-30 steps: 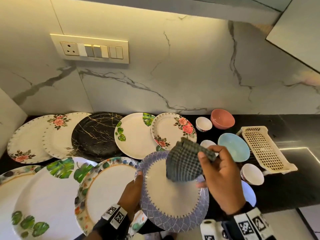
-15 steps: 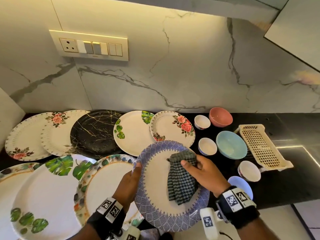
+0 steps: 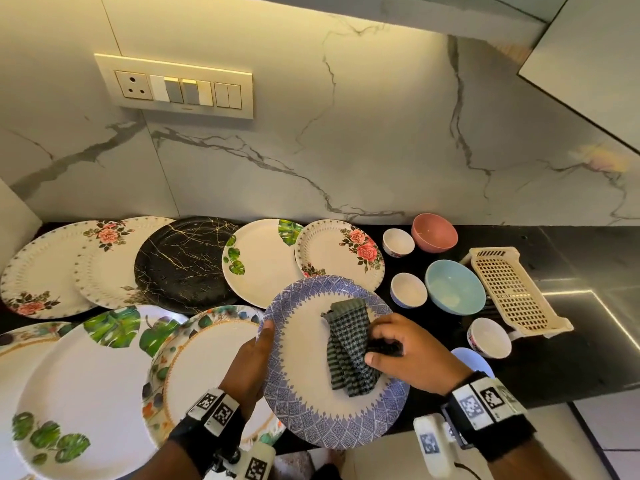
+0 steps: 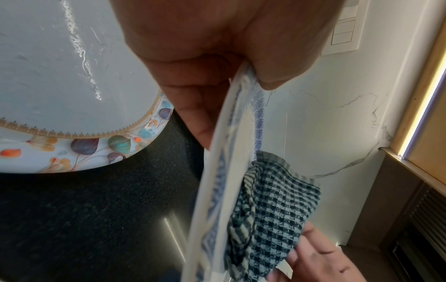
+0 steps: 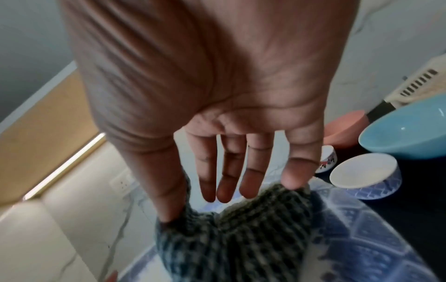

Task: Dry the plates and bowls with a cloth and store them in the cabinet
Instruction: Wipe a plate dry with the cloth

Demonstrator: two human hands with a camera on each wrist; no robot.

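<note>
- Here the step in hand is drying: the blue-patterned plate (image 3: 304, 407) is held up above the black counter (image 3: 571, 368), tilted toward the person, with the checked cloth (image 3: 346, 351) lying on its white centre.
- The left hand (image 3: 251, 365) grips the plate at its left rim; in the left wrist view the thumb is on the upper face and the fingers curl behind the edge, so the grip looks firm.
- The right hand (image 3: 412, 355) presses the cloth on the plate. In the right wrist view its fingers (image 5: 248, 181) are almost straight and spread, with the thumb and the little finger touching the cloth; it does not clutch the cloth, it pushes it flat.
- Many other plates lie on the counter to the left and behind, and several bowls, among them a light blue bowl (image 3: 453, 287), stand to the right near a cream plastic basket (image 3: 512, 292). I judge the task is at an early stage.
- The next move, I think, calls for rubbing the cloth around the face and the rim, then the back side, with the left hand turning the plate.
- The cabinet for storing cannot be clearly identified in these views.
</note>
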